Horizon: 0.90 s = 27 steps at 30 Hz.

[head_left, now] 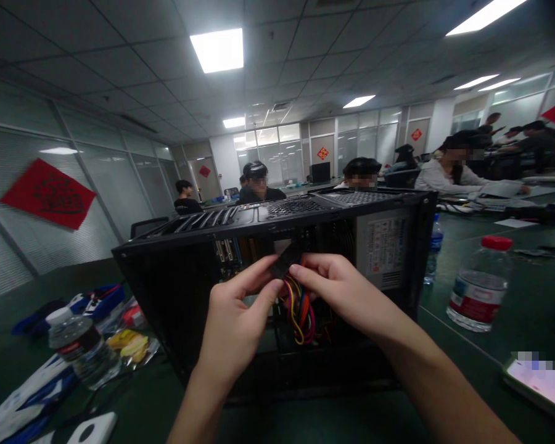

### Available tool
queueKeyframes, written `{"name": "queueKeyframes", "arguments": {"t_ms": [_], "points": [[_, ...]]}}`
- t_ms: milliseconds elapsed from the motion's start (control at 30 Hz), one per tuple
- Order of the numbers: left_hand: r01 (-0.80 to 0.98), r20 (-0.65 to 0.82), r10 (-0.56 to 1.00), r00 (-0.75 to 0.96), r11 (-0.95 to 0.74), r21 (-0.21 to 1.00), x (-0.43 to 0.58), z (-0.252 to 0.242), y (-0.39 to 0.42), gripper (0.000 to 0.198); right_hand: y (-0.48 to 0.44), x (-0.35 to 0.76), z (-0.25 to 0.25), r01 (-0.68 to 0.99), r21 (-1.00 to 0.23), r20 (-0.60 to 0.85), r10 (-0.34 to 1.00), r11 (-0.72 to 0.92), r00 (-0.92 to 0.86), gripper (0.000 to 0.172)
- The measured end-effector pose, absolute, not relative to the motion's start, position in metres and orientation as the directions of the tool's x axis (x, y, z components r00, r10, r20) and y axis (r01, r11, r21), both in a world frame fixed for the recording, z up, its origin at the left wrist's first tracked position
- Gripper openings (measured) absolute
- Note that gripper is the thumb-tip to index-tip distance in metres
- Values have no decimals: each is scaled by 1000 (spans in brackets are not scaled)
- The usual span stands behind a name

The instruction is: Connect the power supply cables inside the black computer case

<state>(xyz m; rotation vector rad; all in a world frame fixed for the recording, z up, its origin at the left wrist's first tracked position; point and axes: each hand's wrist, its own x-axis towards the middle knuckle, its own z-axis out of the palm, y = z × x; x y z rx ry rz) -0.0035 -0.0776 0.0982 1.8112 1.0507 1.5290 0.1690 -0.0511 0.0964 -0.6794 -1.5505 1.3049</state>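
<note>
In front of me an open black computer case stands on the table, its open side facing me. Both hands are at its opening. Between the fingertips is a black cable connector, tilted, with a bundle of multicoloured wires looping down below it. My left hand pinches the connector from the left with thumb and forefinger. From the right, my right hand grips it where the wires enter. A labelled power supply sits in the upper right of the case. The case's deeper interior is dark.
On the dark green table, a red-capped bottle, a smaller bottle and a phone lie right. At left are a white-capped bottle, snack packets and a blue tray. Several people sit beyond.
</note>
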Motion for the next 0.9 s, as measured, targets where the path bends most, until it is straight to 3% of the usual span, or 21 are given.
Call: {"name": "queueKeyframes", "arguments": {"t_ms": [433, 700, 900], "points": [[61, 490, 870, 48, -492, 868, -6, 99, -74, 44, -55, 171, 97, -225, -938, 343, 816, 265, -466, 40], [-27, 449, 893, 14, -449, 893, 4, 99, -74, 42, -53, 169, 98, -226, -930, 361, 836, 290, -413, 39], [-104, 444, 889, -111, -454, 885, 12, 90, -66, 50, -50, 165, 96, -269, -921, 365, 863, 281, -348, 40]]}}
